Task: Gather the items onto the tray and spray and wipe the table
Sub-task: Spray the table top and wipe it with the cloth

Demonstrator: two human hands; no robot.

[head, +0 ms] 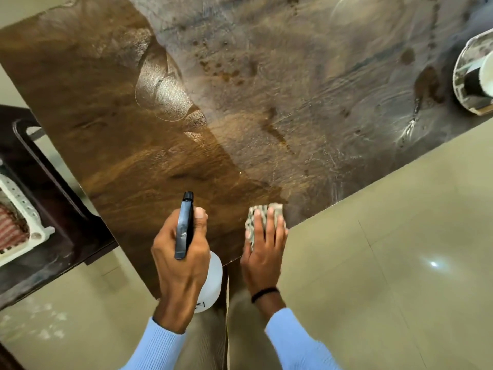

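While the left hand (181,252) wraps around the neck of a spray bottle (212,279), the black sprayer head (184,225) points away from the person over the near corner of the table (112,108); the forefinger lies along the right side of the head, the other fingers curled closed around the neck.

Spray bottle: translucent white body, dark marking near its base, held above the table's near edge.

Right hand (262,252): flat, fingers laid side by side and pressed down on a folded cloth (262,213). A black band (264,292) sits at the wrist. Both sleeves (296,340) are light blue.

Cloth: speckled grey-green, lying on the tabletop at its near right edge, just beside the corner.

Table: dark brown wood-grain top, glossy, with wet streaks and droplets across the far and right parts.

Tray (466,76): at the far right edge of the table, only partly in view, pale scalloped rim, with a dark and white item (480,81) on it whose kind cannot be told.

Floor (386,236): pale glossy tiles.

Left margin: dark furniture (53,209) bearing a white perforated basket (24,209).
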